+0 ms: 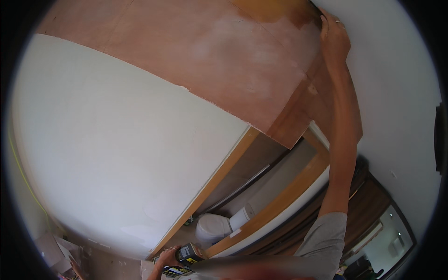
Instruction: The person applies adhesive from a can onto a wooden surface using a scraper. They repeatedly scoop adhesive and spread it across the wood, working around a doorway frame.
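My right hand [333,37] is raised high at the upper right, where a bare reddish-brown plaster surface [200,56] meets a pale wall [392,70]. Its fingers are curled at a dark edge, and what they grip is mostly hidden. Beside them the plaster shows a darker, glossy orange-brown patch [270,10]. Low down, my left hand [168,256] is closed on a black box-shaped container [190,254] with yellow and white markings. This container is tilted and partly cut off by the blurred area at the lower edge.
A white-painted wall [116,130] fills the left. A wood-framed doorway [224,175] opens onto a white toilet [213,227]. Brown curtain-like folds [303,231] and a dark-framed mirror [392,233] lie lower right. Boxes [51,249] and a yellow cable [28,182] are at lower left.
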`<state>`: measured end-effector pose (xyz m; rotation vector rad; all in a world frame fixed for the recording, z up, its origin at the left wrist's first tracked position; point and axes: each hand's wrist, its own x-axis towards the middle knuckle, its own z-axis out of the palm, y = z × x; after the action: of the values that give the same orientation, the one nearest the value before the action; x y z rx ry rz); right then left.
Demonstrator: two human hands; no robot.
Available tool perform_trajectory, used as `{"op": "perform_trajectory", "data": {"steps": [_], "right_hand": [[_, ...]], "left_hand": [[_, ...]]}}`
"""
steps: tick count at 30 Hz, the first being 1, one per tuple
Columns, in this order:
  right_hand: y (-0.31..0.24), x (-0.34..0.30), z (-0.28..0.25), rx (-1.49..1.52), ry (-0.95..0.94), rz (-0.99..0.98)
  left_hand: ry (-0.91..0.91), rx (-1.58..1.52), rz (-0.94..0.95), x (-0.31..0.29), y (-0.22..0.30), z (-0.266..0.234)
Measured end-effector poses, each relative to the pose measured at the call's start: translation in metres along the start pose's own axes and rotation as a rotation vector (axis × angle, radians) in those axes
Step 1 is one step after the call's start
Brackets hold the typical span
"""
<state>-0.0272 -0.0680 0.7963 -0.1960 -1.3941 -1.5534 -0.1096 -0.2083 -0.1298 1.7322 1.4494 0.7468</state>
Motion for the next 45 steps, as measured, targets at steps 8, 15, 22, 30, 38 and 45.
{"op": "perform_trajectory", "data": {"steps": [8,15,22,30,38,45], "right_hand": [[-0.024,-0.004,-0.006,0.053,0.012,0.076],[-0.026,0.015,0.016,-0.030,0.035,-0.056],[-0.047,0.037,-0.005,0.138,0.001,0.003],[-0.085,0.010,-0.017,0.145,-0.025,-0.074],[-0.044,0.040,0.003,0.047,0.035,-0.033],[-0.030,0.021,-0.022,0.243,-0.140,0.124]], "left_hand": [[-0.022,-0.046,0.007,-0.002,-0.006,0.002],[-0.021,-0.007,-0.007,0.010,-0.016,0.009],[-0.017,0.007,0.030,0.013,-0.013,0.003],[0.015,0.001,0.052,0.014,-0.017,0.006],[-0.046,0.015,0.027,0.009,-0.014,-0.003],[-0.029,0.000,0.085,0.012,-0.026,0.010]]}}
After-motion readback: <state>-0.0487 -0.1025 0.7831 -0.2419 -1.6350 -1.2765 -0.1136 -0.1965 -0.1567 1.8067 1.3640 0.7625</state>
